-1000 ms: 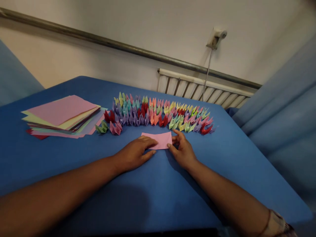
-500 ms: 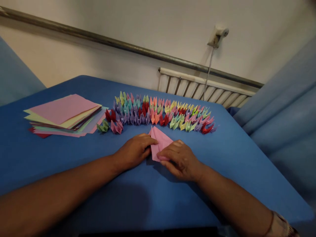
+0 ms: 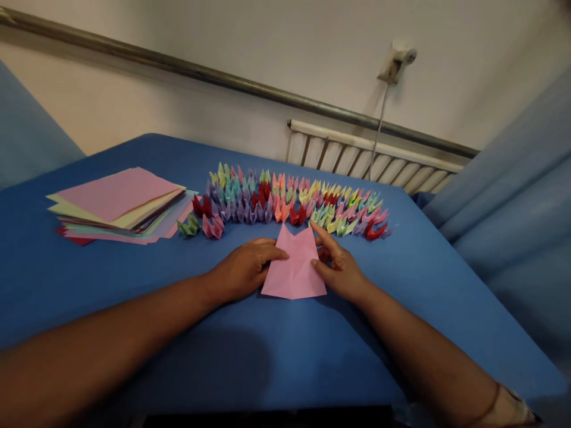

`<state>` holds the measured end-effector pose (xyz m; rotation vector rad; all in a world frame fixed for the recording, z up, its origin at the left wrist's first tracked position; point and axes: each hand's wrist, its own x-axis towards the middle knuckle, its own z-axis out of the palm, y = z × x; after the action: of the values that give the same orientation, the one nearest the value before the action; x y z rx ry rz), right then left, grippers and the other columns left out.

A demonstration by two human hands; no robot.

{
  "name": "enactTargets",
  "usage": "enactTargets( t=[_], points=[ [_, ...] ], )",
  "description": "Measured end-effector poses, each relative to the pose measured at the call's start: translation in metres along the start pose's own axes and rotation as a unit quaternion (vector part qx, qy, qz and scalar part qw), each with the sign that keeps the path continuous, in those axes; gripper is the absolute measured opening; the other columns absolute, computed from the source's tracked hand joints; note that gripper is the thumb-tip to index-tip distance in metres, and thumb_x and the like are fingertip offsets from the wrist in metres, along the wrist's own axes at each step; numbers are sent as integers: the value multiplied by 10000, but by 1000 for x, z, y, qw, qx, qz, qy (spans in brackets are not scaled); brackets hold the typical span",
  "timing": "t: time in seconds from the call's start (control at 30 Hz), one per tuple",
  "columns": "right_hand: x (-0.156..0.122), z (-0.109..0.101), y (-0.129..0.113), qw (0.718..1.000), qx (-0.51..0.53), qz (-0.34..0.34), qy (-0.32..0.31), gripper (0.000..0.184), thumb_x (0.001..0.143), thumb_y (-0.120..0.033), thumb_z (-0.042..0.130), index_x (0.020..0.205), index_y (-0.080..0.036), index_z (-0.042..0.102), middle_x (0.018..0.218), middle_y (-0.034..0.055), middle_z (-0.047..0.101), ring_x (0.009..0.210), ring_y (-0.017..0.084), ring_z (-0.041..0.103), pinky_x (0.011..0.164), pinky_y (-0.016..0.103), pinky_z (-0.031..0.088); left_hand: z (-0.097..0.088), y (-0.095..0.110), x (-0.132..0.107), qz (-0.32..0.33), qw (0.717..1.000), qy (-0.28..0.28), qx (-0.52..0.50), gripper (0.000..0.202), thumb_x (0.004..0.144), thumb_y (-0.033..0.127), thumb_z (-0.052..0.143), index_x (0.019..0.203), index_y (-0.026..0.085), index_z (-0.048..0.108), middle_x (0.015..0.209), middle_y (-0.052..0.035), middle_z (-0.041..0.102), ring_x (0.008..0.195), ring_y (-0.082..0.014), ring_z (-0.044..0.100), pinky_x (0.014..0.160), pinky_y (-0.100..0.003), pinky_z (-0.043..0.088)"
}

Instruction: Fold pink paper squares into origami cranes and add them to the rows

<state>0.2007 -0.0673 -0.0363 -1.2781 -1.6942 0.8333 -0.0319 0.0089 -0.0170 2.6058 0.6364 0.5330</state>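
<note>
A pink sheet of origami paper [image 3: 295, 276], partly folded, is held just in front of me with two points at its top and a wide lower edge. My left hand [image 3: 244, 267] grips its left side, thumb on top and fingers behind. At the right side, my right hand [image 3: 336, 264] has its thumb on the paper's edge and the index finger stretched up to the top right point. Folded paper cranes [image 3: 281, 211] in many colours stand in rows just beyond the paper.
A stack of coloured paper sheets [image 3: 120, 202] lies at the left on the blue table [image 3: 214, 362]. Behind the table are a wall rail [image 3: 250, 89], a radiator [image 3: 357, 156] and a socket with a cable [image 3: 393, 64]. A blue curtain [image 3: 513, 196] hangs at the right.
The pink paper has been opened out from a narrower folded shape into a wider one with two top points. My right hand has moved from its lower part up to its right edge.
</note>
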Motion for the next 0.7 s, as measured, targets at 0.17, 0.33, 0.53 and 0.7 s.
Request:
enactTargets(
  t=[0.17, 0.33, 0.53, 0.7],
  points=[
    [2, -5, 8, 988, -148, -7, -32, 509, 799, -86, 473, 1248, -253, 644, 1063, 39, 688, 846, 170, 629, 800, 332, 523, 3, -7, -4, -9, 999, -5, 48, 497, 799, 158, 610, 1291, 228, 589, 1497, -120, 412, 1360, -315, 406, 1081, -490, 400],
    [5, -11, 15, 988, -136, 41, -62, 523, 762, -22, 388, 1135, -221, 695, 1063, 32, 708, 922, 173, 647, 858, 336, 514, -3, -4, -4, 13, 993, -11, 115, 566, 752, 39, 580, 1253, 298, 629, 1629, -51, 146, 1488, -368, 91, 1135, -608, 255],
    [0, -19, 13, 973, -206, -13, -103, 550, 746, 13, 476, 1203, -240, 649, 1164, 69, 595, 1104, 182, 577, 984, 369, 464, -5, -9, -3, 8, 993, -47, 109, 219, 815, 163, 608, 979, 232, 736, 1467, -87, 484, 1444, -357, 257, 1110, -602, 281],
    [-3, -20, 10, 971, -212, -44, -106, 575, 766, -182, 712, 1315, -249, 557, 1466, 119, 333, 1354, 248, 386, 1112, 436, 348, 0, -19, -1, -48, 997, -41, 34, 213, 867, 247, 560, 967, 199, 742, 1395, -103, 565, 1415, -303, 349, 1132, -534, 301]
  ],
)
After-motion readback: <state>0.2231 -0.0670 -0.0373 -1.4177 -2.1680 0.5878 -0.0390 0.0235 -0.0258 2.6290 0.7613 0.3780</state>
